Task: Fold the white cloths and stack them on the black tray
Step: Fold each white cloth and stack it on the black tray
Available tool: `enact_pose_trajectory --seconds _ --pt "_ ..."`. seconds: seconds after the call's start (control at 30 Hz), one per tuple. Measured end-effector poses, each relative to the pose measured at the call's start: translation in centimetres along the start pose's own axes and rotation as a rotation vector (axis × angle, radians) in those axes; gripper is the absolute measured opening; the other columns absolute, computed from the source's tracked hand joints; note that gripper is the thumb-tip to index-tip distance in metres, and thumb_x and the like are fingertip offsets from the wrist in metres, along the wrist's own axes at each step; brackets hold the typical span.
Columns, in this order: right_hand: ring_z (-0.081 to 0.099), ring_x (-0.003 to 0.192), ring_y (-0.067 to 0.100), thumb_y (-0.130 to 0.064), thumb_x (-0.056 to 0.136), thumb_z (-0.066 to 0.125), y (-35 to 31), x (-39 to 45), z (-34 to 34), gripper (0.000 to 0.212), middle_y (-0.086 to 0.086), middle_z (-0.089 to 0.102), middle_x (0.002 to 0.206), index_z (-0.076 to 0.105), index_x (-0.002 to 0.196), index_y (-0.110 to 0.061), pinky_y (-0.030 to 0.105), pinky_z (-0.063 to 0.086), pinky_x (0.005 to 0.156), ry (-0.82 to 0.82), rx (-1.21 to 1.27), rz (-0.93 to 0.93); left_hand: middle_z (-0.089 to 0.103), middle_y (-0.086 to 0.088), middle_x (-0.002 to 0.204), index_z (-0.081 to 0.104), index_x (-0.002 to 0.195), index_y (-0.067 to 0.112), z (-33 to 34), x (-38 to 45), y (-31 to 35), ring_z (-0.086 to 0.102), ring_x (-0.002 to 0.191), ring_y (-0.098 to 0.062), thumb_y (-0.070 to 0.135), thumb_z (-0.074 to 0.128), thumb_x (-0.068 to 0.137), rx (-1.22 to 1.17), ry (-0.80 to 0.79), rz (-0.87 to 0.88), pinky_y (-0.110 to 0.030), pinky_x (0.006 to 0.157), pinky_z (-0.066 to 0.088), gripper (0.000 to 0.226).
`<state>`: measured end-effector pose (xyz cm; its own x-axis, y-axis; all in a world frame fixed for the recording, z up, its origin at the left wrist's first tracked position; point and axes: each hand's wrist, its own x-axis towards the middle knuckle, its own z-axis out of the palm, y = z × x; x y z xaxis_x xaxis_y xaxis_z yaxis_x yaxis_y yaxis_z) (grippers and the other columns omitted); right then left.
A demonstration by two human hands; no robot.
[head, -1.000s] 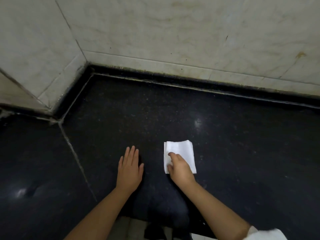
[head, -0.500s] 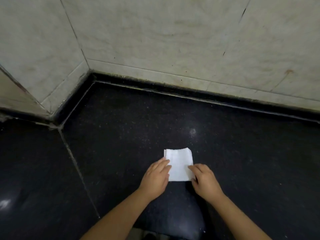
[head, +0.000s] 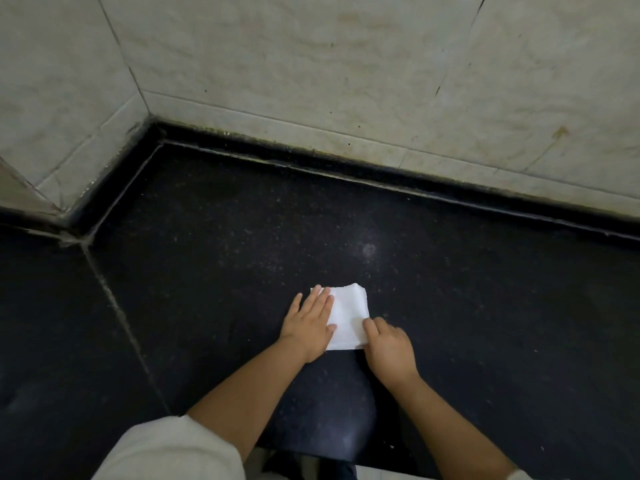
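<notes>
At the far left we see pale marbled wall tiles (head: 52, 109) meeting a black stone surface, which we will call the table (head: 214, 271); a grout seam (head: 114, 306) runs across it toward us from the corner. A light sleeve (head: 173, 448) covers our left upper arm at the bottom edge, and the bare forearm reaches up from it toward the middle of the table.

Our left hand (head: 308, 323) lies flat, palm down, with its fingers (head: 320, 301) stretched out and close together, pressing on the left part of the folded white cloth (head: 348, 317). It grips nothing; it only rests on the fabric.

That white cloth sits on the table near its front edge, roughly in the centre of the view, folded into a small rectangle whose far right corner looks slightly rounded.

Our right hand (head: 389, 348) is at the cloth's near right corner, knuckles up, fingers (head: 372, 327) curled and narrow. The fingertips touch the cloth edge, but we cannot tell whether they pinch it or merely press it.

Behind everything, the tiled back wall (head: 381, 81) runs off to the right above a dark upstand (head: 450, 192).
</notes>
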<state>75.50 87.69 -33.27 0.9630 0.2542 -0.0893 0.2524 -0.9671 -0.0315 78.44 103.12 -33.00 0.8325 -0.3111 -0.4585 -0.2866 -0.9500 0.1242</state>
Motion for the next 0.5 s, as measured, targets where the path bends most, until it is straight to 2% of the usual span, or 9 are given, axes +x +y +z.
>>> enact_pose_trajectory --seconds 0.07,0.13,0.2,0.23,0.3,0.37,0.4,0.43,0.5 --pt "0.052 0.039 0.011 -0.016 0.032 0.082 0.3 -0.5 0.2 0.031 0.001 0.056 0.049 0.060 0.055 -0.018 0.019 0.039 0.036 -0.021 -0.045 -0.038 -0.018 0.000 0.157 -0.011 0.148 0.011 0.1 0.0 -0.1 -0.018 0.145 -0.017 0.034 0.015 0.102 -0.006 -0.008 -0.007 -0.039 0.120 -0.007 0.058" --pt "0.055 0.044 0.011 -0.020 0.052 0.066 0.7 -1.3 0.4 0.006 -0.003 0.057 0.054 0.063 0.057 -0.021 0.017 0.040 0.041 0.010 -0.065 -0.085 -0.019 -0.001 0.157 -0.011 0.148 0.010 0.0 0.0 -0.2 -0.018 0.145 -0.017 0.034 0.016 0.102 0.000 0.001 0.003 -0.040 0.120 -0.006 0.058" --pt "0.057 0.050 0.011 -0.026 0.064 0.046 1.3 -2.1 0.7 0.021 -0.007 0.060 0.061 0.066 0.062 -0.023 0.017 0.041 0.045 -0.038 -0.039 -0.119 -0.018 -0.001 0.158 -0.010 0.148 0.010 0.1 0.2 -0.3 -0.017 0.146 -0.017 0.034 0.017 0.102 -0.013 0.021 0.017 -0.040 0.120 -0.006 0.059" --pt "0.058 0.052 0.011 -0.028 0.064 0.047 1.5 -2.3 0.5 0.022 -0.007 0.061 0.064 0.068 0.066 -0.023 0.017 0.042 0.046 -0.054 -0.050 -0.118 -0.016 -0.001 0.158 -0.009 0.148 0.010 0.2 0.2 -0.3 -0.017 0.146 -0.017 0.034 0.018 0.102 0.004 0.038 0.024 -0.040 0.120 -0.006 0.059" --pt "0.060 0.056 0.012 -0.027 0.053 0.069 1.8 -2.8 0.0 0.022 -0.006 0.064 0.071 0.070 0.075 -0.022 0.018 0.044 0.047 -0.059 -0.068 -0.140 -0.009 -0.004 0.159 0.000 0.149 0.009 -0.4 -0.4 -0.4 -0.012 0.147 -0.018 0.033 0.022 0.102 0.046 0.101 0.062 -0.039 0.120 -0.005 0.058" --pt "0.062 0.058 0.013 -0.023 0.041 0.083 2.3 -2.9 0.1 0.043 -0.004 0.067 0.073 0.071 0.082 -0.020 0.017 0.045 0.048 -0.051 -0.037 -0.165 0.022 -0.005 0.156 0.029 0.144 0.009 0.1 -1.2 -0.3 0.015 0.146 -0.019 0.035 0.031 0.099 0.068 0.223 0.192 -0.035 0.120 0.006 0.052" --pt "0.062 0.057 0.013 -0.022 0.041 0.084 2.2 -2.9 0.0 0.043 -0.004 0.067 0.073 0.071 0.083 -0.020 0.017 0.045 0.048 -0.036 -0.021 -0.160 0.050 -0.002 0.138 0.054 0.128 0.013 0.6 -1.6 -0.1 0.042 0.132 -0.017 0.041 0.042 0.092 0.088 0.297 0.262 -0.031 0.114 0.022 0.047" --pt "0.062 0.057 0.013 -0.021 0.044 0.083 2.1 -2.8 -0.2 0.038 -0.004 0.067 0.072 0.071 0.080 -0.020 0.016 0.045 0.048 -0.033 -0.027 -0.176 0.068 0.005 0.108 0.071 0.101 0.020 1.1 -1.8 0.0 0.062 0.105 -0.013 0.051 0.055 0.080 0.094 0.285 0.291 -0.024 0.100 0.039 0.041" --pt "0.063 0.055 0.011 -0.022 0.051 0.074 2.1 -2.2 -0.4 0.020 -0.007 0.066 0.067 0.071 0.071 -0.023 0.014 0.045 0.046 -0.024 -0.039 -0.244 0.067 0.012 0.069 0.073 0.066 0.024 1.9 -2.1 0.1 0.065 0.065 -0.005 0.061 0.078 0.046 0.123 0.248 0.299 -0.014 0.068 0.051 0.042"
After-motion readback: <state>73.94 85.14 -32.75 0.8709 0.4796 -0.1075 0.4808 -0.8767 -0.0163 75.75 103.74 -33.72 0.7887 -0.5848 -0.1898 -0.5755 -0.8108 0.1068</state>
